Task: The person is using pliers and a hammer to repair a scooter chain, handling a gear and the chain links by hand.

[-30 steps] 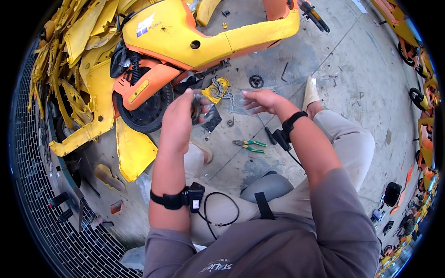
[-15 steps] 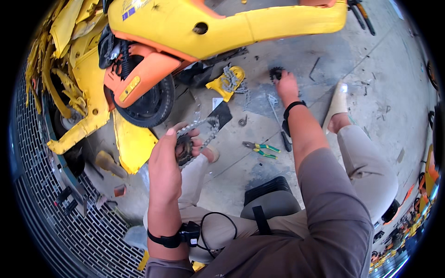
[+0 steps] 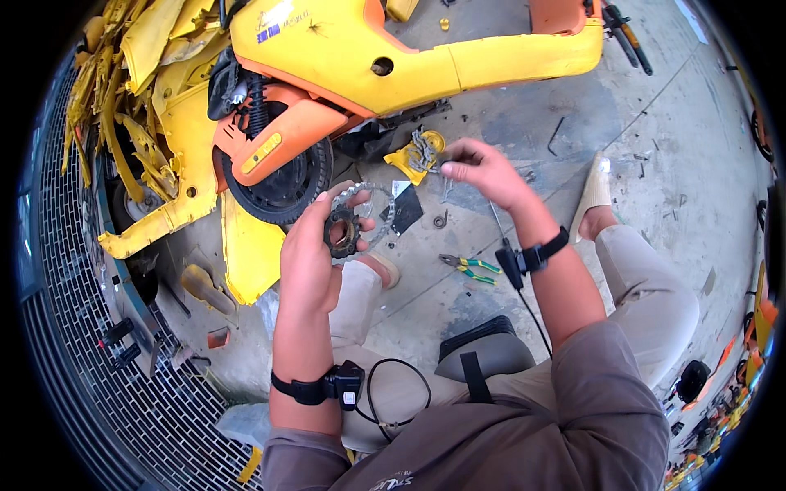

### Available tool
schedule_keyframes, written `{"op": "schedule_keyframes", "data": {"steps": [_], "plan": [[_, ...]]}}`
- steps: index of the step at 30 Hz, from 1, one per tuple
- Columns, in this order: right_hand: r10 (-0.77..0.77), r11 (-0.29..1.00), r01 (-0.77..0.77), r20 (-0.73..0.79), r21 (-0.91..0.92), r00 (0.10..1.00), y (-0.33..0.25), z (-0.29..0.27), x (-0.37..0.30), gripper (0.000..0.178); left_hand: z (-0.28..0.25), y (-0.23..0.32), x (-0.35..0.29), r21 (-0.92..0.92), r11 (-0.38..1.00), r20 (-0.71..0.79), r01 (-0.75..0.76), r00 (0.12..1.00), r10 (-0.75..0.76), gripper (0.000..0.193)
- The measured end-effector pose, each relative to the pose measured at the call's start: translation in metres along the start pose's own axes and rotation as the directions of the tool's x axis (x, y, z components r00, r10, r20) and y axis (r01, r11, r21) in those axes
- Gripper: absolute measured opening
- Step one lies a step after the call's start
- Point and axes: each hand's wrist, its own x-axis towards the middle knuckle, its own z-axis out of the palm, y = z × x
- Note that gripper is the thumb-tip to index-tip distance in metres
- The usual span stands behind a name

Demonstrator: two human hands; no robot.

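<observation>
The left hand (image 3: 311, 237) holds a dark toothed sprocket (image 3: 341, 233) above the floor, its fingers wrapped round the part, with a silvery chain loop (image 3: 388, 211) hanging about it, slightly blurred. The right hand (image 3: 487, 173) is raised apart from it, fingers pinching a small dark part (image 3: 444, 159), mostly hidden. Beyond the hands, a yellow-and-orange bike (image 3: 409, 78) carries dark lettering and a blue block on its upper panel, and a yellow label (image 3: 262, 154) on the orange cover by the wheel (image 3: 282, 184). More printing, pale, shows on the grey shirt (image 3: 491, 434), and a small white label (image 3: 350, 398) is on the left forearm's black unit (image 3: 347, 378), its text too tiny to read. On the floor lie pliers (image 3: 471, 266) with green-and-yellow handles, a small ring (image 3: 440, 220), a hex key (image 3: 557, 137) and a yellow piece (image 3: 399, 157) with grey chain (image 3: 422, 150) on it.
</observation>
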Motion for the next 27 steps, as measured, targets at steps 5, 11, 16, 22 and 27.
{"op": "schedule_keyframes", "data": {"steps": [5, 11, 16, 22, 27], "plan": [[-0.113, 0.984, 0.073, 0.252, 0.164, 0.961, -0.059, 0.053, -0.068, 0.033, -0.001, 0.001, -0.017, 0.003, 0.998, 0.071, -0.057, 0.996, 0.056, 0.047], [-0.144, 0.988, 0.151, 0.12, -0.044, 0.982, -0.057, 0.082, -0.095, 0.037, -0.002, -0.005, -0.032, 0.046, 0.988, 0.156, -0.149, 0.978, 0.141, 0.048], [-0.132, 0.991, 0.13, 0.041, 0.036, 0.99, -0.044, 0.091, -0.095, 0.037, 0.006, -0.003, -0.041, 0.103, 0.982, 0.176, -0.161, 0.974, 0.141, 0.048], [-0.128, 0.992, 0.129, -0.09, 0.012, 0.988, -0.036, 0.104, -0.095, 0.033, 0.008, -0.003, -0.044, 0.103, 0.978, 0.188, -0.179, 0.969, 0.158, 0.047], [-0.124, 0.992, 0.12, -0.17, -0.035, 0.978, -0.043, 0.108, -0.091, 0.033, 0.01, -0.002, -0.047, 0.14, 0.971, 0.205, -0.192, 0.965, 0.161, 0.046]]}}
